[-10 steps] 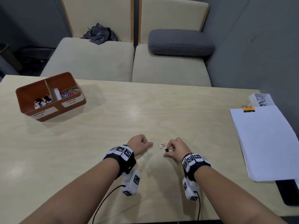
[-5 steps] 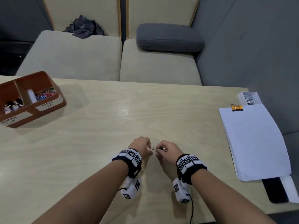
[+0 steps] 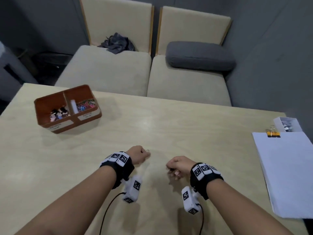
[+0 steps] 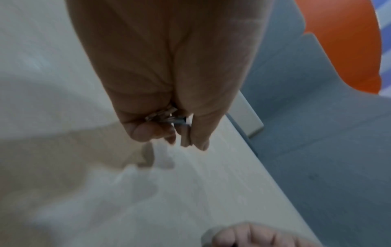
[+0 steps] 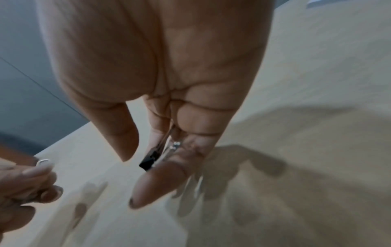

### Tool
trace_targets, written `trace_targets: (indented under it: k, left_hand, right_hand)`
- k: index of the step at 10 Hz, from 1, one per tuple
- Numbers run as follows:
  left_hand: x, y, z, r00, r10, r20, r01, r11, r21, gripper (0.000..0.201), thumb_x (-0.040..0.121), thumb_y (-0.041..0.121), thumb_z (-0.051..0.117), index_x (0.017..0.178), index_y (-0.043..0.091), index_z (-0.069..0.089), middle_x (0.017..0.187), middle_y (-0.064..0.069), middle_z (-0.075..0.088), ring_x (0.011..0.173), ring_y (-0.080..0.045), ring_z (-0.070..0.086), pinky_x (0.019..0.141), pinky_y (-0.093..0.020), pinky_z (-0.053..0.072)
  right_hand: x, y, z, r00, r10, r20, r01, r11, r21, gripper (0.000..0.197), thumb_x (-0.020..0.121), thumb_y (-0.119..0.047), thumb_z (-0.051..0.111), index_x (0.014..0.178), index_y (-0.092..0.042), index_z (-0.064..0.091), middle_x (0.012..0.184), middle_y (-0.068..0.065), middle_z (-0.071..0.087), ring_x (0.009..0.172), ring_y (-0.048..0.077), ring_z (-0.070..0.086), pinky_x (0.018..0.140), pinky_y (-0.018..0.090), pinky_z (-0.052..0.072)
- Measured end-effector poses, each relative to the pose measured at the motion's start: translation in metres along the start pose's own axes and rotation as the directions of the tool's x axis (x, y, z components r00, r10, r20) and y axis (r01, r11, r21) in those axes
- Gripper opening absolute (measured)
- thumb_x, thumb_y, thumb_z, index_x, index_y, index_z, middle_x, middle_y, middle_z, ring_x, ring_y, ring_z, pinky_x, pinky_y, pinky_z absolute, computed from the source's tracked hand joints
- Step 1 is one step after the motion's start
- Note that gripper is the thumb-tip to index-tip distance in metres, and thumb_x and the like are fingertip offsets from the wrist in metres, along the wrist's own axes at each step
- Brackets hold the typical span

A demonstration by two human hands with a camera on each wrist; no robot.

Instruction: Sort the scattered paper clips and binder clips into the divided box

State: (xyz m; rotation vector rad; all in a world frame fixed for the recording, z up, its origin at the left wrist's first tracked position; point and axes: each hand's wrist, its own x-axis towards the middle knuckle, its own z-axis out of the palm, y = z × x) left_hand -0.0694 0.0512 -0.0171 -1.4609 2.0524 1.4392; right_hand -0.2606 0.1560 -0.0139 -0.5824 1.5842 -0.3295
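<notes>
Black binder clip (image 5: 148, 161) pinched in the right hand (image 3: 180, 165), wire handles running up between the curled fingers (image 5: 160, 182) and the thumb (image 5: 120, 133), grip clamped on it just above the bench (image 3: 169, 129). Second small clip (image 4: 167, 117), pale and blurred, tucked inside the left hand (image 3: 138, 154), fingers folded together over it, a wire loop (image 3: 148, 150) poking out past the knuckles; loop also seen from the right wrist. Hands near each other, apart, low over the near middle of the bench. Divided box (image 3: 67, 109) well off to the far left: binder clips (image 3: 59, 113) heaped in its left compartment, coloured paper clips (image 3: 86, 105) in the right, a label on each front. Paper stack (image 3: 288, 170) at the right edge with a yellow clip (image 3: 273, 134) on its top corner, small white box (image 3: 288, 124) just behind it.
</notes>
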Motion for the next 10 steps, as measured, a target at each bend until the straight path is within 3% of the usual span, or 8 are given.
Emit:
trace_targets:
  k: [2, 3, 4, 5, 7, 8, 9, 10]
  left_hand:
    - [-0.055, -0.056, -0.079, 0.991, -0.120, -0.061, 0.101, 0.961, -0.258, 0.024, 0.092, 0.024, 0.058, 0.073, 0.010, 0.055, 0.065, -0.002, 0.057, 0.049, -0.009, 0.049, 0.051, -0.019, 0.044]
    - [-0.080, -0.090, -0.116, 0.961, -0.222, -0.168, 0.136, 0.900, -0.413, 0.004, 0.091, 0.013, 0.058, 0.091, 0.011, 0.054, 0.072, -0.005, 0.062, 0.050, -0.009, 0.051, 0.049, -0.019, 0.046]
    - [-0.098, -0.121, -0.158, 0.931, -0.276, -0.238, 0.144, 0.878, -0.456, 0.006, 0.089, 0.011, 0.057, 0.089, 0.016, 0.054, 0.075, -0.004, 0.062, 0.057, -0.011, 0.051, 0.050, -0.019, 0.046]
    - [-0.106, -0.146, -0.205, 0.907, -0.291, -0.306, 0.112, 0.865, -0.489, 0.012, 0.089, 0.008, 0.057, 0.080, 0.014, 0.051, 0.073, -0.006, 0.058, 0.058, -0.014, 0.052, 0.045, -0.018, 0.046]
    - [-0.088, -0.173, -0.276, 0.871, -0.296, -0.392, 0.019, 0.818, -0.575, 0.012, 0.089, 0.004, 0.051, 0.078, 0.011, 0.050, 0.069, -0.012, 0.058, 0.050, -0.020, 0.054, 0.059, -0.032, 0.050]
    - [-0.076, -0.176, -0.293, 0.880, -0.305, -0.365, -0.002, 0.764, -0.645, 0.020, 0.092, 0.014, 0.045, 0.073, 0.013, 0.047, 0.064, -0.009, 0.046, 0.050, -0.019, 0.045, 0.048, -0.024, 0.037]
    - [-0.059, -0.183, -0.300, 0.908, -0.290, -0.303, -0.026, 0.681, -0.732, 0.040, 0.085, 0.044, 0.043, 0.097, 0.007, 0.055, 0.093, -0.018, 0.054, 0.081, -0.031, 0.057, 0.066, -0.034, 0.048]
    - [-0.060, -0.185, -0.307, 0.899, -0.308, -0.312, -0.046, 0.641, -0.766, 0.056, 0.088, 0.053, 0.038, 0.124, 0.011, 0.050, 0.121, -0.014, 0.052, 0.109, -0.032, 0.053, 0.086, -0.043, 0.045]
  right_hand:
    - [0.018, -0.061, 0.053, 0.990, 0.002, 0.144, 0.008, 0.998, -0.067, 0.023, 0.081, 0.015, 0.058, 0.099, 0.001, 0.058, 0.080, 0.018, 0.059, 0.068, 0.029, 0.068, 0.072, 0.039, 0.059]
    - [0.027, -0.104, 0.090, 0.980, -0.060, 0.192, 0.091, 0.984, -0.155, 0.022, 0.081, 0.015, 0.059, 0.097, 0.000, 0.062, 0.076, 0.017, 0.060, 0.069, 0.028, 0.066, 0.074, 0.036, 0.059]
    - [0.037, -0.151, 0.128, 0.967, -0.169, 0.192, 0.205, 0.961, -0.187, 0.015, 0.085, 0.011, 0.057, 0.095, 0.002, 0.063, 0.070, 0.016, 0.060, 0.062, 0.023, 0.062, 0.074, 0.036, 0.056]
    - [0.045, -0.203, 0.166, 0.952, -0.246, 0.180, 0.272, 0.952, -0.141, 0.016, 0.088, 0.011, 0.054, 0.102, 0.006, 0.061, 0.073, 0.016, 0.058, 0.054, 0.014, 0.062, 0.059, 0.022, 0.058]
    - [0.074, -0.293, 0.230, 0.884, -0.459, 0.092, 0.467, 0.857, -0.216, 0.019, 0.087, -0.003, 0.062, 0.086, -0.021, 0.066, 0.082, 0.008, 0.066, 0.074, 0.022, 0.063, 0.083, 0.038, 0.056]
    - [0.090, -0.320, 0.255, 0.813, -0.583, -0.007, 0.556, 0.780, -0.287, 0.018, 0.087, -0.012, 0.063, 0.092, -0.029, 0.067, 0.084, -0.009, 0.063, 0.077, 0.010, 0.061, 0.078, 0.030, 0.052]
    - [0.096, -0.335, 0.273, 0.799, -0.601, -0.010, 0.569, 0.761, -0.311, 0.026, 0.093, -0.015, 0.054, 0.117, -0.021, 0.063, 0.099, 0.000, 0.064, 0.083, 0.013, 0.060, 0.075, 0.024, 0.048]
    - [0.100, -0.340, 0.279, 0.827, -0.562, 0.008, 0.541, 0.792, -0.284, 0.032, 0.098, -0.017, 0.044, 0.128, -0.018, 0.054, 0.112, 0.005, 0.060, 0.074, 0.014, 0.058, 0.072, 0.032, 0.051]
